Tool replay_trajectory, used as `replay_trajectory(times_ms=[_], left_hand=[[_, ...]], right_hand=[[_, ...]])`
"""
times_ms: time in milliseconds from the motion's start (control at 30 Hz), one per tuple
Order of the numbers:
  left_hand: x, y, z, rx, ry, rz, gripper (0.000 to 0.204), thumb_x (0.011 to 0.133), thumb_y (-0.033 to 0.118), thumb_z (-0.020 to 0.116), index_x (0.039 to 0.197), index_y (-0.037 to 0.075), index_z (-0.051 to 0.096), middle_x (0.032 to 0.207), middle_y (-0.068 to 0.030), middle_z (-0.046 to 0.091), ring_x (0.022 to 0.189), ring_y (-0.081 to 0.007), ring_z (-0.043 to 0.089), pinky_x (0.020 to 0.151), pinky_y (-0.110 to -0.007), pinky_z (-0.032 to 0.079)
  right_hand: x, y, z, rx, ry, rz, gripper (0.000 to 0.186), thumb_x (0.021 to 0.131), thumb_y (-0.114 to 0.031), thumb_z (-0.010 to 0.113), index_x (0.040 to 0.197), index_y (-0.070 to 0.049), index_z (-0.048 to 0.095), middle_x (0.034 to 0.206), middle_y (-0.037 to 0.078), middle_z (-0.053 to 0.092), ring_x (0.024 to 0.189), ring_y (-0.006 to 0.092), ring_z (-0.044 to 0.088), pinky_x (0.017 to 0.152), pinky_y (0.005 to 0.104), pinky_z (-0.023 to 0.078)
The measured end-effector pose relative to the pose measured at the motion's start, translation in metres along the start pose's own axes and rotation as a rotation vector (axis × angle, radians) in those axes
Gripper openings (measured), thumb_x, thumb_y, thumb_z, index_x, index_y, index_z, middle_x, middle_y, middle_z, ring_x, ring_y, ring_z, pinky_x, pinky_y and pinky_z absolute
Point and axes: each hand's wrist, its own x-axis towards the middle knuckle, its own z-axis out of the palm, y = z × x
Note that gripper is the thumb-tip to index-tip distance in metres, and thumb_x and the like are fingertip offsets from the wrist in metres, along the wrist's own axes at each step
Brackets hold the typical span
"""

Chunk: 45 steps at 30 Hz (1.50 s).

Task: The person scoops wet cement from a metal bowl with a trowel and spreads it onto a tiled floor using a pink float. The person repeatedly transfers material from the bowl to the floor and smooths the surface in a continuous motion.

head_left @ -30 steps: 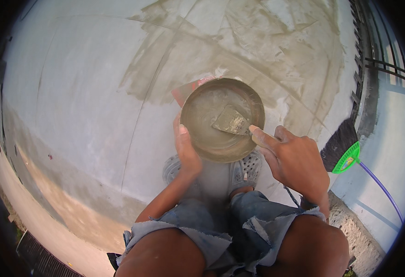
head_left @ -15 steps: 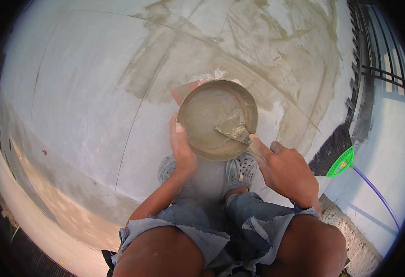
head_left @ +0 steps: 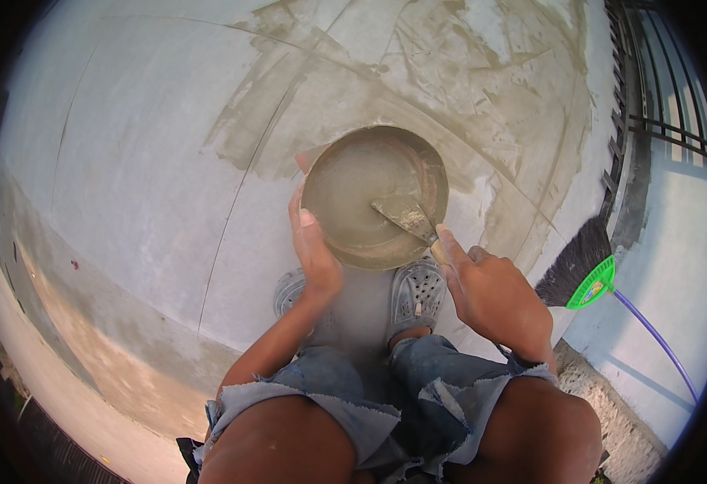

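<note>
A round pan (head_left: 438, 165) coated with grey-brown paste sits just beyond my feet, tipped slightly toward me. My left hand (head_left: 313, 250) grips its left rim, thumb on top and fingers round the outside. In my right hand (head_left: 494, 294) is a putty knife (head_left: 404, 216), held by its light handle. Its wide, paste-smeared blade lies inside the pan over the wet mix (head_left: 357, 189). A bit of red-printed packaging (head_left: 309, 159) shows behind the pan's left side, mostly hidden by it.
Smeared paste (head_left: 490, 97) covers much of the pale floor (head_left: 152, 161) ahead. On the right lies a broom (head_left: 587, 270) with black bristles, a green head and a purple handle. Dark metal bars (head_left: 676, 97) stand at the far right. My grey clogs (head_left: 418, 298) are beneath the pan.
The pan has tilted more toward me and shifted slightly up and left, covering more of the red packaging. The putty knife has moved slightly with it.
</note>
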Motion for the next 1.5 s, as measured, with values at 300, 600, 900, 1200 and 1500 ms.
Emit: replay_trajectory(times_ms=[300, 600, 900, 1200, 1500], left_hand=[[0.002, 0.001, 0.004, -0.001, -0.008, 0.000, 0.063, 0.117, 0.045, 0.031, 0.155, -0.004, 0.042, 0.151, -0.0174, 0.049, 0.143, -0.0269, 0.046, 0.121, -0.041, 0.034], [0.002, -0.001, 0.005, -0.002, 0.017, 0.001, 0.063, 0.117, 0.045, 0.031, 0.155, -0.004, 0.043, 0.150, -0.0171, 0.050, 0.142, -0.0266, 0.047, 0.121, -0.041, 0.035], [0.003, 0.000, 0.003, -0.002, 0.024, -0.003, 0.063, 0.117, 0.045, 0.032, 0.155, -0.004, 0.044, 0.149, -0.0169, 0.051, 0.141, -0.0264, 0.048, 0.120, -0.040, 0.036], [0.002, 0.000, 0.002, 0.001, 0.015, -0.005, 0.063, 0.117, 0.045, 0.032, 0.155, -0.003, 0.044, 0.148, -0.0166, 0.052, 0.141, -0.0262, 0.049, 0.119, -0.040, 0.037], [0.002, 0.003, -0.001, -0.005, 0.014, -0.014, 0.062, 0.117, 0.045, 0.032, 0.155, -0.003, 0.045, 0.148, -0.0163, 0.053, 0.140, -0.0259, 0.049, 0.119, -0.040, 0.037]], right_hand=[[-0.006, 0.004, -0.003, 0.079, 0.076, -0.165, 0.061, 0.106, -0.022, 0.057, 0.157, 0.007, 0.044, 0.091, 0.031, 0.070, 0.078, 0.0479, 0.070, 0.075, 0.0551, 0.057], [-0.003, -0.003, -0.003, 0.037, -0.020, -0.020, 0.054, 0.107, -0.021, 0.060, 0.153, 0.005, 0.050, 0.078, 0.031, 0.068, 0.073, 0.0497, 0.067, 0.074, 0.0561, 0.053], [0.003, 0.003, -0.004, 0.296, -0.013, -0.147, 0.056, 0.109, -0.027, 0.058, 0.151, 0.010, 0.051, 0.084, 0.032, 0.070, 0.080, 0.0519, 0.068, 0.079, 0.0554, 0.055], [0.009, 0.005, 0.004, 0.152, -0.013, -0.020, 0.051, 0.108, -0.021, 0.059, 0.153, 0.002, 0.052, 0.087, 0.032, 0.070, 0.082, 0.0522, 0.067, 0.078, 0.0559, 0.053], [0.016, 0.033, -0.001, 0.915, -0.327, -0.006, 0.058, 0.115, -0.041, 0.047, 0.162, -0.007, 0.046, 0.083, 0.016, 0.070, 0.054, 0.0237, 0.063, 0.056, 0.0368, 0.058]])
